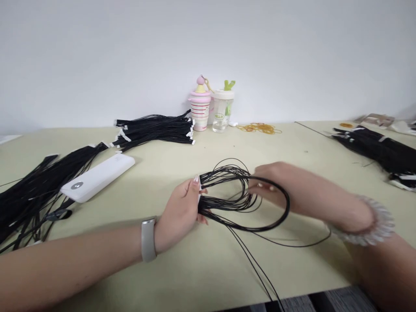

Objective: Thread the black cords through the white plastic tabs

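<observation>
A bundle of thin black cables [224,202] is bent into loops above the table in front of me. My left hand [178,212] is closed around its left end, thumb on top, beside a bit of white connector [199,200] that shows at the fingers. At the far side of the loops, my right hand [271,184] has its fingers curled in on the cables; it is slightly blurred and its grip is partly hidden. One thicker loop curves in front of the right wrist. A few loose strands hang toward the table's front edge.
Black cable bundles with white ends lie at the back [156,130], left [65,169] and right [386,147]. A white power bank [97,177] rests on the left. Against the wall stand a pink-lidded cup [199,110] and a clear cup [222,113], near yellow rubber bands [261,128].
</observation>
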{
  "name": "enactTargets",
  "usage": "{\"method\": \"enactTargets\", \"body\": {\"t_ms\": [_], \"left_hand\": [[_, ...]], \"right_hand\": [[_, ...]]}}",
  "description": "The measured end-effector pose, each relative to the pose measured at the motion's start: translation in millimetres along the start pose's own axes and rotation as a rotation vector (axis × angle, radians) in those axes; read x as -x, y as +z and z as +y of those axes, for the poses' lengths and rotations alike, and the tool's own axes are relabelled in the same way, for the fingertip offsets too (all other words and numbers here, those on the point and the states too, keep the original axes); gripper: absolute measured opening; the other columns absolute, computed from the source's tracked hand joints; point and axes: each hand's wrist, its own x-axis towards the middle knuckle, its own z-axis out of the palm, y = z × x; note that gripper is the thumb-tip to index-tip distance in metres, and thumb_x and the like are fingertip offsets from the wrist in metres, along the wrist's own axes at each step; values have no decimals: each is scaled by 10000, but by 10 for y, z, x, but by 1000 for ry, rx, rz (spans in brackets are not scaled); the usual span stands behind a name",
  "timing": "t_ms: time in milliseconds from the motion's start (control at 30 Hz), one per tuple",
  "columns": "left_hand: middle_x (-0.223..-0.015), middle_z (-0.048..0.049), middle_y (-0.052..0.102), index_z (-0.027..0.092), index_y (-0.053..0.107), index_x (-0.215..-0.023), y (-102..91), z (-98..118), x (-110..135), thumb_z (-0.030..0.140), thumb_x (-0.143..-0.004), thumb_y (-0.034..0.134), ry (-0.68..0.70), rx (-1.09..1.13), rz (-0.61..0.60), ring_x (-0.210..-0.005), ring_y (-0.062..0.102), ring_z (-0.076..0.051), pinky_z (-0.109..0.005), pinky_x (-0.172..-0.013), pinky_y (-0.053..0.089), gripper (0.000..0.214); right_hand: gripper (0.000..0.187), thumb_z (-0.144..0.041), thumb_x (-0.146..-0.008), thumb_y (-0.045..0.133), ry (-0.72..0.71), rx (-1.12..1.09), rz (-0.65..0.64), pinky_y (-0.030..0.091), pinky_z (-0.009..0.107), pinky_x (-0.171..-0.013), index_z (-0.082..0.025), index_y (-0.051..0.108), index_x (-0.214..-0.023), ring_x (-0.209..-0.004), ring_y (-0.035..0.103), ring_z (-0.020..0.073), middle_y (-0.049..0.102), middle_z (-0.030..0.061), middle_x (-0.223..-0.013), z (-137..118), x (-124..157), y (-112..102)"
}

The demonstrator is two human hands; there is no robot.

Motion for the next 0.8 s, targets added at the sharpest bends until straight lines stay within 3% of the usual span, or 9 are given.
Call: {"method": "enactTargets", "body": {"t_ms": [67,167,267,333,367,433,500,567,800], "left_hand": [[-447,64,472,179,431,-651,2,15,4,435,-815,397,-8,-7,-8,-347,474,-86,-197,-359,411,306],[-411,66,466,177,425,-645,5,44,16,422,-825,386,-27,-26,-9,-324,457,-79,-176,-340,372,306],[-425,61,474,178,426,-641,5,62,31,430,-819,395,-13,-49,-15,-335,456,-81,-176,-340,364,310],[-445,55,480,178,430,-637,4,59,39,452,-815,388,15,-62,-28,-347,456,-83,-181,-344,364,329],[-458,53,484,179,432,-637,4,54,42,466,-816,376,28,-65,-36,-353,458,-84,-183,-345,364,343],[-481,50,488,179,438,-642,2,38,43,490,-816,353,48,-72,-43,-361,462,-85,-188,-347,366,366],[-493,49,487,181,442,-651,0,23,41,505,-814,342,55,-81,-37,-363,464,-89,-197,-350,371,376],[-479,50,474,181,443,-651,-4,12,38,509,-813,340,62,-95,-27,-360,457,-93,-205,-352,367,379],[-411,56,442,180,443,-628,-21,-12,32,465,-838,324,133,-181,-13,-372,428,-95,-208,-380,329,373]], "right_hand": [[207,-286,-794,484,148,-4,116,388,246,-537,-192,632,-686,-544,513,88,611,1,-625,97,6,-147],[200,-256,-755,549,314,-262,567,406,287,-612,-168,641,-910,-712,569,123,646,66,-848,225,-30,-266],[264,-261,-803,499,271,-622,893,406,279,-586,-146,579,-1027,-691,556,89,598,111,-983,265,-74,-260],[235,-239,-832,454,225,-778,952,395,250,-521,-166,557,-1030,-547,499,43,592,58,-828,209,-88,-216],[238,-215,-824,467,208,-826,920,394,239,-502,-183,542,-1048,-507,481,40,574,22,-734,157,-91,-186],[255,-178,-798,500,164,-798,700,408,225,-496,-206,530,-1050,-506,500,59,547,-20,-633,19,-98,-111],[130,-182,-786,512,91,-640,421,417,220,-517,-184,574,-899,-550,520,77,562,-14,-632,-123,-114,-17],[85,-191,-785,513,-9,-455,266,398,214,-537,-160,570,-731,-576,498,75,561,-5,-652,-225,-141,84],[162,-160,-823,436,-177,-111,153,338,220,-584,-140,552,-712,-627,445,89,507,13,-679,-262,-188,263]]}}
